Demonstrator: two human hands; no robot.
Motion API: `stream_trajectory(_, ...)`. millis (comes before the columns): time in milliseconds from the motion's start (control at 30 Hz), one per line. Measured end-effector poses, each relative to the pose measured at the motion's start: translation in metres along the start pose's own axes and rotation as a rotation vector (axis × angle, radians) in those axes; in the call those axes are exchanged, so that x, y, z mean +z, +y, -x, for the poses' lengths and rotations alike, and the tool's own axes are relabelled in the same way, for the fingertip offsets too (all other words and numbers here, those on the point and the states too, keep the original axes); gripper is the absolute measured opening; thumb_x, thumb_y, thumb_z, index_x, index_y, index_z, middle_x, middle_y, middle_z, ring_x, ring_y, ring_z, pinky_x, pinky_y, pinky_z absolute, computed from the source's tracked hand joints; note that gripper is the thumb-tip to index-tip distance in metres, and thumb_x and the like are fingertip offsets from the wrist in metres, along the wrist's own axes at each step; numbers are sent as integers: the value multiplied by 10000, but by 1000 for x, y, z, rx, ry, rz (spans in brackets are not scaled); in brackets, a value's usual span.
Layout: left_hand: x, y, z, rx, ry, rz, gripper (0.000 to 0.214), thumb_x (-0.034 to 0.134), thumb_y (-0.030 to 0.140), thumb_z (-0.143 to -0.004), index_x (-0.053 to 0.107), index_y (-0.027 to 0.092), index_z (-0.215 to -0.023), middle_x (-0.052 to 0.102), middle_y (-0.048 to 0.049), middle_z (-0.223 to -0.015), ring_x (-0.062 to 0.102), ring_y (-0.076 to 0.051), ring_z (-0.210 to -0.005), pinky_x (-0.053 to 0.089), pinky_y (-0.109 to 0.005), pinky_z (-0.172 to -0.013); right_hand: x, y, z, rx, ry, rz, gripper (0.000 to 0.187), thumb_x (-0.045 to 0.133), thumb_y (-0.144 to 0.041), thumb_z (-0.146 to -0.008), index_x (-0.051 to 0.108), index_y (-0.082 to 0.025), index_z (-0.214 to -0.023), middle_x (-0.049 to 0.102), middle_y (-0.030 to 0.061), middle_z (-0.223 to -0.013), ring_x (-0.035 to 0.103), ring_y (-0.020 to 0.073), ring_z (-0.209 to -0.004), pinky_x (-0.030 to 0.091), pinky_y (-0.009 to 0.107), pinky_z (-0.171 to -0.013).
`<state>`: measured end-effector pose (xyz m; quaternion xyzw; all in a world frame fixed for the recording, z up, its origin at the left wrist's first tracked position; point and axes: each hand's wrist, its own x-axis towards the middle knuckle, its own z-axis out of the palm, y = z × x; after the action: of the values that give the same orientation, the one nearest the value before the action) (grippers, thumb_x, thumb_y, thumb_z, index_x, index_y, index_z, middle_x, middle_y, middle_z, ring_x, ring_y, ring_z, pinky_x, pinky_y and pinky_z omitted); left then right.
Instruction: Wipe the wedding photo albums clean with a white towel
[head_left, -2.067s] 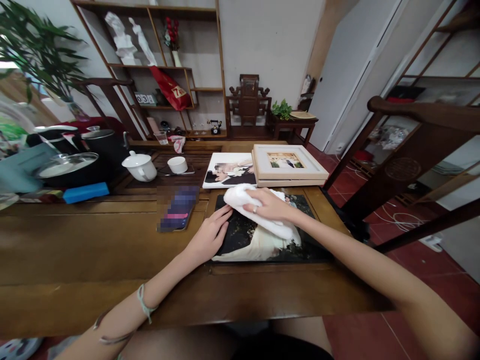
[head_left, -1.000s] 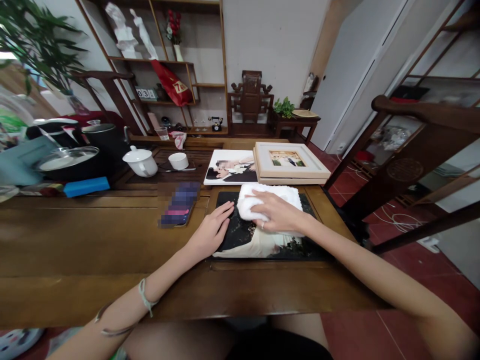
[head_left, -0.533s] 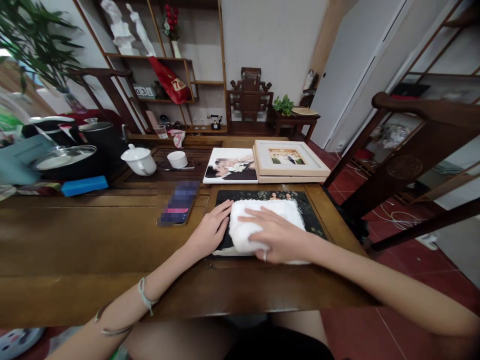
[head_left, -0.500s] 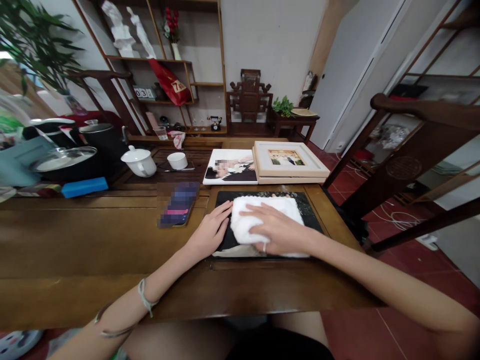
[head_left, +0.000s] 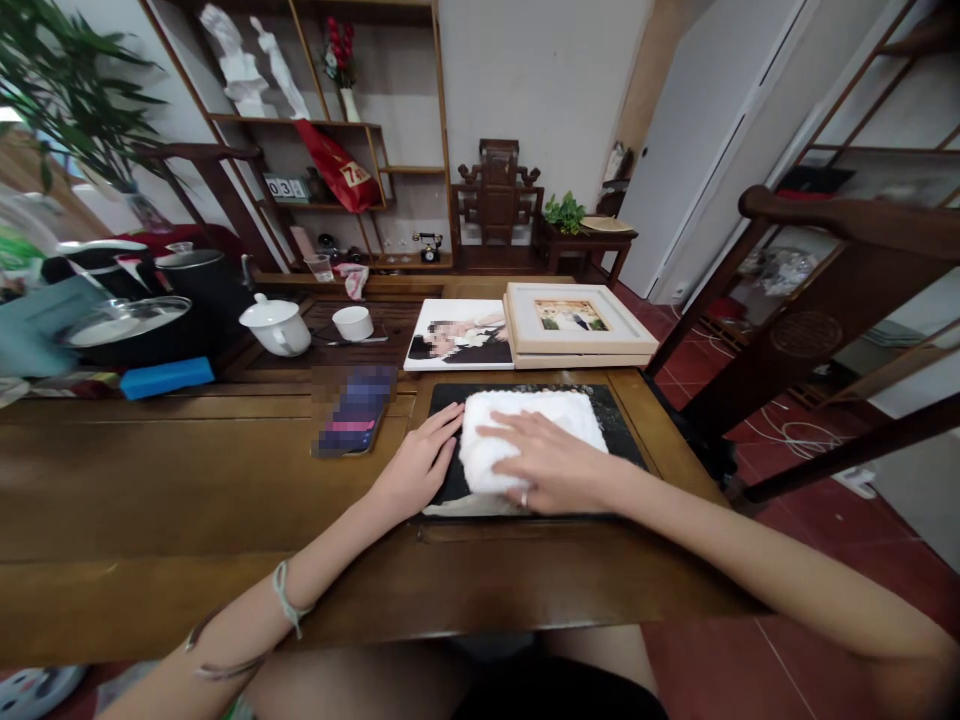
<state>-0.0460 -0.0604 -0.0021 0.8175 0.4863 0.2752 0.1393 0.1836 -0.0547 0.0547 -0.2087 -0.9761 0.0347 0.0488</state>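
Note:
A folded white towel (head_left: 574,412) lies on a dark, glossy picture panel (head_left: 624,440) at the table's front right. On top of the towel rests my right hand (head_left: 544,462), fingers spread and pressing down; a ring shows on one finger. My left hand (head_left: 422,462) lies flat over the panel's left edge with its fingers stretched out, their tips close to the towel's left side. Most of the panel's picture is hidden by the towel and hands; a pale patch shows along its bottom edge.
Behind the panel lie a white photo print (head_left: 450,345) and stacked picture frames (head_left: 637,335). A phone (head_left: 352,415) is left of my left hand. Farther left are a lidded white bowl (head_left: 277,328), small white cup (head_left: 352,322), blue block (head_left: 166,378) and black pot (head_left: 161,338).
My right hand and the towel have shifted very slightly, and the bunched towel near the fingers looks flatter. My left hand stays at the panel's left edge.

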Motion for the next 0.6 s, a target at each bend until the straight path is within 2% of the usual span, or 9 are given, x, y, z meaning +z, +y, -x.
stream_trajectory(133,-1,3,-1,-3,-9,0,442,305,250,-945,518,97,-1300,451,-130,-1427,388,-233,-1344,316,-441,-1128,5,-47,19,-87,-18,-30,245,628,-295,-764,696,-229,-990,358,167,-1455,254,437,-1344,299,652,-977)
stream_trajectory(233,-1,3,-1,1,-4,2,441,304,243,-939,521,105,-1298,451,-128,-1426,392,-238,-1341,325,-451,-1121,10,-56,22,-110,5,-45,214,622,-328,-773,706,-223,-939,357,170,-1456,253,427,-1347,288,649,-988)
stream_trajectory(333,-1,2,-1,-4,-6,2,433,307,248,-942,523,129,-1299,453,-116,-1427,400,-237,-1336,328,-460,-1118,12,-34,14,-51,27,-43,234,616,-283,-775,696,-238,-990,392,137,-1447,280,376,-1353,275,617,-1024)
stream_trajectory(500,0,0,0,4,8,8,429,313,264,-953,517,130,-1306,455,-113,-1426,393,-229,-1341,312,-455,-1128,7,35,-1,67,112,24,258,552,-275,-850,664,-189,-1067,452,144,-1409,332,317,-1345,316,525,-1042)
stream_trajectory(600,0,0,0,11,16,16,418,322,266,-953,524,153,-1301,459,-101,-1425,398,-233,-1338,322,-467,-1121,3,65,-2,118,145,37,240,551,-269,-855,667,-179,-1045,481,157,-1380,402,303,-1301,363,488,-1016)
